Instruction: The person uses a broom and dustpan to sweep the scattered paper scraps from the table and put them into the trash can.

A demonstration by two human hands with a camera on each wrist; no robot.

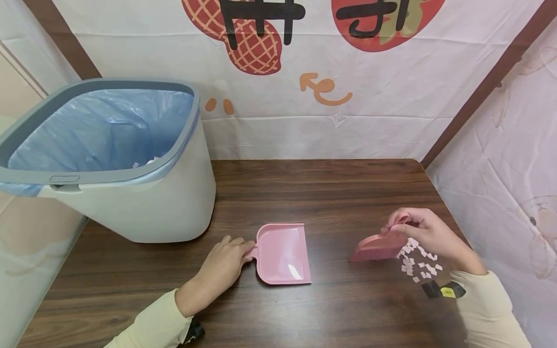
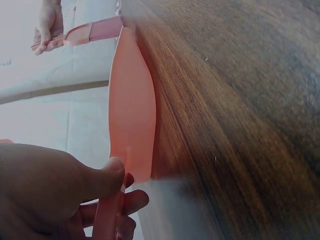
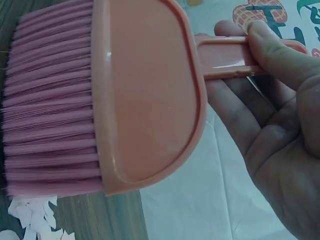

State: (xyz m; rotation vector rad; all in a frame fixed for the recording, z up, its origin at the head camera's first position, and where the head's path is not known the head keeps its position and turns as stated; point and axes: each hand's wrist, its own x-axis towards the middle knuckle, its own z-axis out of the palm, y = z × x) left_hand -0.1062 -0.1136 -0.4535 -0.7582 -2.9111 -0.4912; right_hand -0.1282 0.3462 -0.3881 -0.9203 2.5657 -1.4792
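Observation:
A pink dustpan lies on the wooden table, its wide lip facing right. My left hand grips its short handle, thumb on top and fingers curled beneath in the left wrist view. My right hand holds a pink hand brush by its handle, bristles pointing down toward the table. Small white paper scraps lie scattered just right of the brush, partly behind it and below the right wrist. In the right wrist view, scraps show close to the bristle edge.
A white bin with a grey rim and blue liner stands on the table at left; a few white bits show inside. A printed cloth hangs behind the table, and another borders its right side.

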